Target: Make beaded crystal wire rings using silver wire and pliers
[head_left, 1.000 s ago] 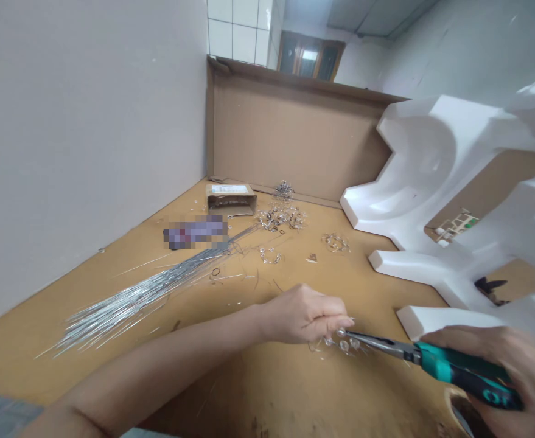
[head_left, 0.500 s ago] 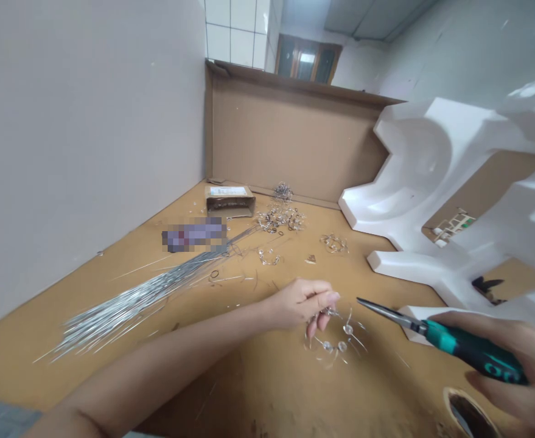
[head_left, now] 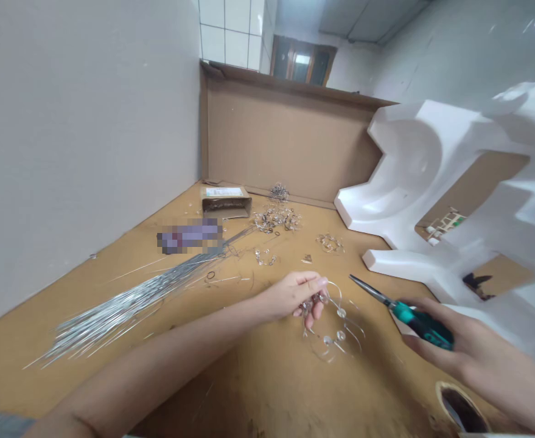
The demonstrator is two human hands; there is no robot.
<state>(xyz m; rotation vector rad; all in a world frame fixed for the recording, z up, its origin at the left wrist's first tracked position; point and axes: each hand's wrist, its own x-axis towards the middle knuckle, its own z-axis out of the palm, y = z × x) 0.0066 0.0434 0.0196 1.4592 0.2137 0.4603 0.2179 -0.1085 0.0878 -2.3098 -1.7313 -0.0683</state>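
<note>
My left hand (head_left: 297, 296) pinches a ring of thin wire strung with clear beads (head_left: 341, 335), which hangs below and to the right of the fingers. Loose wire ends stick out from the ring, and part of it is hidden in the palm. In my right hand (head_left: 452, 340) are needle-nose pliers (head_left: 399, 310) with teal and black handles. Their jaws look closed and point up and left, apart from the beaded ring. Beyond my left hand lie a smaller beaded wire piece (head_left: 265, 258) and another beaded ring (head_left: 330, 243).
A bundle of straight wires (head_left: 130, 310) lies at the left, near a blurred purple item (head_left: 189, 236). Behind stand a small open cardboard box (head_left: 227, 202) and a beaded wire pile (head_left: 276, 218). White foam packaging (head_left: 395, 258) borders the right; a round hole (head_left: 461, 407) is at lower right.
The pliers have come away from the beaded ring, then moved up and left with my right hand. My left hand has turned slightly, and the ring now hangs more openly.
</note>
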